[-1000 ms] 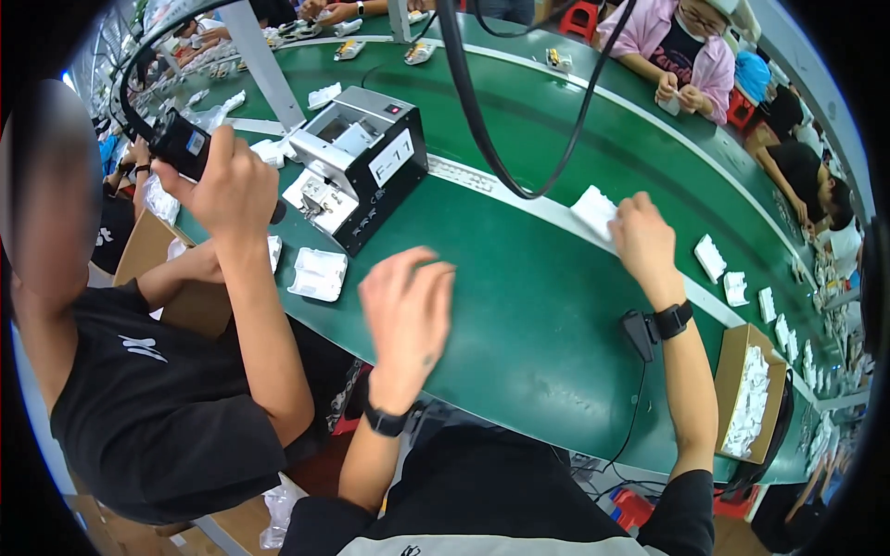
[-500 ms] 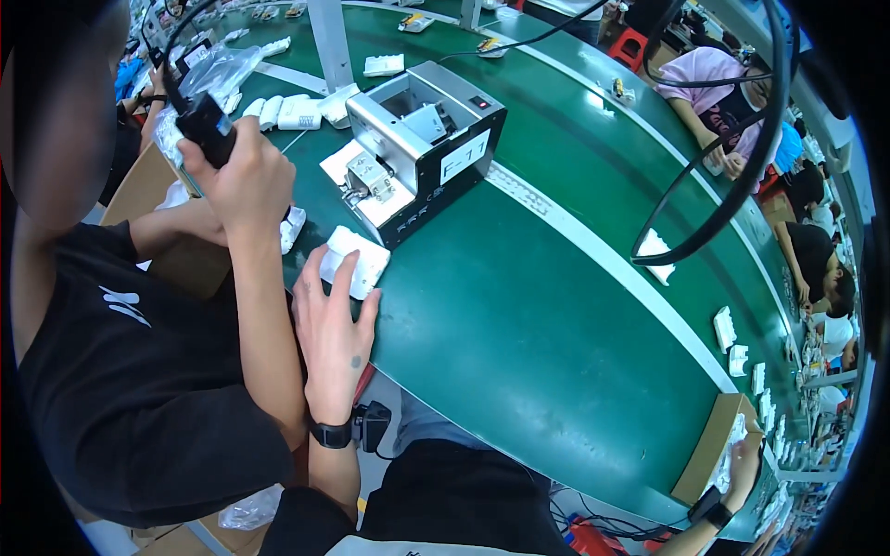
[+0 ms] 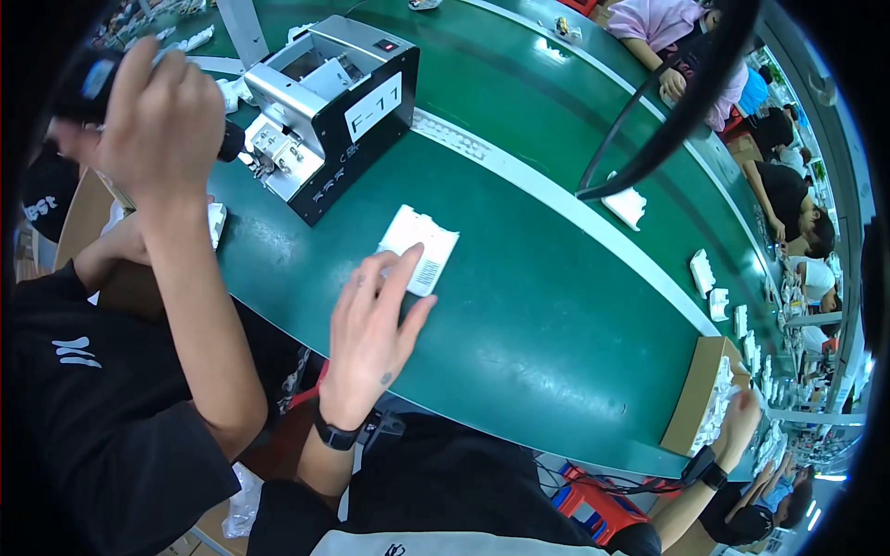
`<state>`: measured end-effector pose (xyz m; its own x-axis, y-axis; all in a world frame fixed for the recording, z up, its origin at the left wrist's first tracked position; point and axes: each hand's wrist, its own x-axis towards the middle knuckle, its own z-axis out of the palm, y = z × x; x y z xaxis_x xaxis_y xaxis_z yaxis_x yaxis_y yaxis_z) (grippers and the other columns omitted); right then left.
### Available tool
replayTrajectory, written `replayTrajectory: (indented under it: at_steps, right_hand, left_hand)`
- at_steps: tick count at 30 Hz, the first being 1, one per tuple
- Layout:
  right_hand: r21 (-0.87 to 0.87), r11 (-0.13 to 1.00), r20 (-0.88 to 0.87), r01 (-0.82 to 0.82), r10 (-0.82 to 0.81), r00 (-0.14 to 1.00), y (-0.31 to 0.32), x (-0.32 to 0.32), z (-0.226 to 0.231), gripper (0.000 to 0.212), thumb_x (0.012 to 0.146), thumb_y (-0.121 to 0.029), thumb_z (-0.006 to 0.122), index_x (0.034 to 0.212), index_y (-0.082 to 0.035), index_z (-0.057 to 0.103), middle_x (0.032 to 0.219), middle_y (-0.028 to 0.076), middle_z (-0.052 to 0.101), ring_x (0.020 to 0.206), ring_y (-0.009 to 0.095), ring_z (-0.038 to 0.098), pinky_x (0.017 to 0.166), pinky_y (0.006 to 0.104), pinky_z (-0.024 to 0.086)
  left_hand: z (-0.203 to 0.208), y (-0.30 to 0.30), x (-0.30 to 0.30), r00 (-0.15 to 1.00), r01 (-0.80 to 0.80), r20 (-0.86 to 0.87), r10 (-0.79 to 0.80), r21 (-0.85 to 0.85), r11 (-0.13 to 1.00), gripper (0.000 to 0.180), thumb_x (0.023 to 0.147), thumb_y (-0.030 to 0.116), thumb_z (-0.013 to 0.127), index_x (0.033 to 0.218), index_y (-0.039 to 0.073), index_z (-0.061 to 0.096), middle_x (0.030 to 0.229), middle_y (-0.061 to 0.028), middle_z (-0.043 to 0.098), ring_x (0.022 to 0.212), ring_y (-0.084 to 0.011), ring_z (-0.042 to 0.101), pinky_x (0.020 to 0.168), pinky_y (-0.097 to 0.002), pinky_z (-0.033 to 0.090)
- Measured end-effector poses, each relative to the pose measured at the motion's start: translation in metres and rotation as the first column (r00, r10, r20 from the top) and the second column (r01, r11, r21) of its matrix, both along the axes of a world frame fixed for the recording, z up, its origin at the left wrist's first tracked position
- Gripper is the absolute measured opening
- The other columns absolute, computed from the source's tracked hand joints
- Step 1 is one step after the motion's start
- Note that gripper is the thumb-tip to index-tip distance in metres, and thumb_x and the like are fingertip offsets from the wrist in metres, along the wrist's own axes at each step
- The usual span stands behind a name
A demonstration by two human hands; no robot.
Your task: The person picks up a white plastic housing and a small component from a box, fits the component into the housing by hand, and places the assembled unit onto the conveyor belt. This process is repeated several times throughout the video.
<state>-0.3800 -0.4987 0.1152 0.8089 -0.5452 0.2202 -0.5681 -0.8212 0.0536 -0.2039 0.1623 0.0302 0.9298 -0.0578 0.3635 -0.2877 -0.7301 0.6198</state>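
My left hand (image 3: 371,329) reaches over the green table with its fingers stretched out. Its fingertips rest on a white plastic housing (image 3: 434,239) with slots at its near end. Far to the right, my right hand (image 3: 739,428) is at the edge of a cardboard box (image 3: 688,400) holding white plastic parts (image 3: 718,403). Blur and the box edge keep its fingers from showing clearly. A black and silver benchtop machine (image 3: 338,130) stands beyond the housing, to the left.
At the left, a co-worker's hand (image 3: 167,120) grips a black tool (image 3: 88,85) like an electric screwdriver, close to the machine. More white housings (image 3: 627,206) lie on the green surface beyond a pale strip (image 3: 547,202). A thick black cable (image 3: 681,116) hangs at upper right.
The view has shifted right. My left hand and the white housing have moved rightward, away from the machine. The co-worker's tool has come down nearer the machine's front. My right hand stays at the box.
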Motion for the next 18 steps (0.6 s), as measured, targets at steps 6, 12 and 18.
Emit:
replayTrajectory:
  at_steps: [6, 12, 18]
  right_hand:
    - [0.419, 0.851, 0.568, -0.317, 0.027, 0.823, 0.103, 0.065, 0.041, 0.005, 0.105, -0.011, 0.06, 0.104, -0.006, 0.061, 0.087, 0.0, 0.065, 0.068, 0.005, 0.058, 0.055, 0.0216, 0.044]
    - [0.53, 0.474, 0.066, -0.703, 0.803, 0.592, 0.29, 0.171, 0.002, 0.019, 0.09, 0.004, 0.064, 0.107, -0.004, 0.068, 0.1, 0.013, 0.061, 0.089, 0.031, 0.065, 0.079, 0.0382, 0.054]
    - [0.574, 0.368, 0.209, -0.732, 0.798, 0.565, 0.329, 0.205, -0.047, 0.022, 0.09, 0.007, 0.066, 0.109, -0.003, 0.069, 0.104, 0.014, 0.063, 0.094, 0.035, 0.066, 0.081, 0.0423, 0.054]
  left_hand:
    - [0.004, -0.031, 0.005, 0.966, 0.259, 0.022, -0.259, 0.021, 0.966, 0.065, 0.088, 0.011, 0.079, 0.148, 0.009, 0.057, 0.123, -0.012, 0.065, 0.105, -0.0331, 0.062, 0.088, -0.0439, 0.05]
    - [-0.006, -0.034, 0.005, 0.973, 0.227, -0.028, -0.228, -0.043, 0.973, 0.068, 0.084, 0.011, 0.082, 0.148, 0.011, 0.059, 0.13, -0.0105, 0.068, 0.115, -0.0337, 0.061, 0.102, -0.0483, 0.045]
    - [0.0, -0.033, 0.008, 0.942, 0.329, -0.044, -0.332, -0.066, 0.942, 0.069, 0.081, 0.02, 0.088, 0.146, 0.013, 0.062, 0.121, -0.0062, 0.073, 0.114, -0.0296, 0.062, 0.098, -0.0426, 0.043]
